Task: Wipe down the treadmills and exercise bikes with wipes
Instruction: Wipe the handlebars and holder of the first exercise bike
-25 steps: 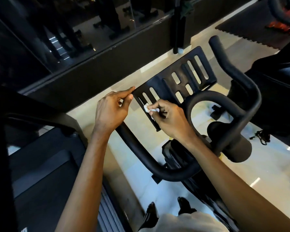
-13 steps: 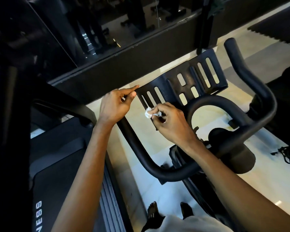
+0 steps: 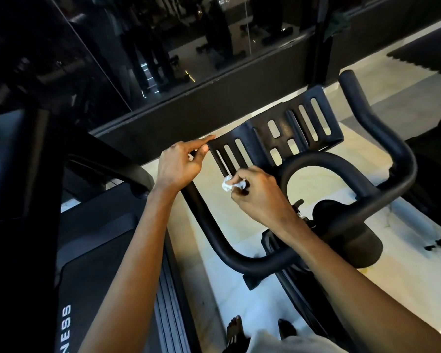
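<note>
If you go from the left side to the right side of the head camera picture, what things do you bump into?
Treadmill → left hand pinching the corner of the slotted tray → white wipe → right hand → looped middle handlebar → right handlebar horn.

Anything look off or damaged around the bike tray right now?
Nothing stands out. The slotted tray looks intact, the left hand pinches its corner, and the right hand holds a small crumpled wipe at its edge.
</note>
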{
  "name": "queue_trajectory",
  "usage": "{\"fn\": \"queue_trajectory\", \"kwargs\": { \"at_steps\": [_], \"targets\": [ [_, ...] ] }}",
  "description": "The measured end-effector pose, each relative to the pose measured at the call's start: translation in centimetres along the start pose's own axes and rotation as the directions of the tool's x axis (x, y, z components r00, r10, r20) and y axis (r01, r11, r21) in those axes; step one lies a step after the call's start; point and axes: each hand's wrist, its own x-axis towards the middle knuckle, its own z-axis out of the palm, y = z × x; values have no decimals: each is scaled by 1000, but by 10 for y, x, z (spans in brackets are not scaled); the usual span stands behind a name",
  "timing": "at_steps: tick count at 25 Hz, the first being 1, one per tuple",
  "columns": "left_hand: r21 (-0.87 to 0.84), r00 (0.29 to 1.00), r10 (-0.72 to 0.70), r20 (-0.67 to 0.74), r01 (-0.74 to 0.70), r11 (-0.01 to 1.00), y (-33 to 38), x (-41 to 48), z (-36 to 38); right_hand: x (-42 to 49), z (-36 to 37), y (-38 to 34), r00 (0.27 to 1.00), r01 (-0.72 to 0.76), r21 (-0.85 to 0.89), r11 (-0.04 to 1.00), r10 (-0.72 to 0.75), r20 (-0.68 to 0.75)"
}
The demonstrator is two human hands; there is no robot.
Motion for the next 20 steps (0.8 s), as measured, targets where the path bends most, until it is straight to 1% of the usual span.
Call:
{"fn": "queue_trajectory", "kwargs": {
  "at_steps": [2, 4, 5, 7, 8, 9, 11, 12, 14, 15, 17, 20],
  "targets": [
    [57, 1000, 20, 3, -20, 998, 3, -2, 0, -1, -2, 0, 999, -29, -37, 999, 30, 41],
    [105, 998, 42, -44, -37, 994, 4, -8, 2, 12, -6, -4, 998, -33, -31, 999, 34, 48],
    [131, 996, 44, -80, -33, 991, 4, -12, 4, 23, -7, -6, 1000, -16, -25, 1000, 16, 6],
    [150, 987, 37, -156, -13, 989, 2, -24, 10, 48, -5, -11, 988, 52, -10, 999, -53, -143],
    [133, 982, 32, -186, -7, 991, 1, -30, 14, 59, -2, -14, 978, 84, -5, 996, -83, -190],
    [101, 977, 18, -210, 3, 995, -1, -36, 17, 65, 3, -16, 973, 107, -8, 994, -106, -207],
    [33, 971, -48, -234, 57, 998, -2, -46, 23, 68, 13, -12, 971, 133, -31, 991, -137, -195],
    [32, 969, -75, -236, 85, 996, -1, -50, 25, 64, 13, -7, 972, 146, -46, 988, -152, -177],
    [126, 969, -102, -226, 133, 983, 5, -55, 28, 61, 8, 1, 969, 207, -119, 971, -220, -110],
    [196, 972, -106, -211, 148, 969, 9, -58, 31, 62, 4, 2, 962, 248, -191, 950, -265, -70],
    [285, 980, -72, -187, 124, 950, 14, -67, 37, 71, -4, 0, 943, 308, -315, 898, -332, -25],
    [304, 990, 2, -144, 43, 952, 16, -86, 44, 75, -10, 1, 961, 262, -406, 875, -274, 28]
  ]
}}
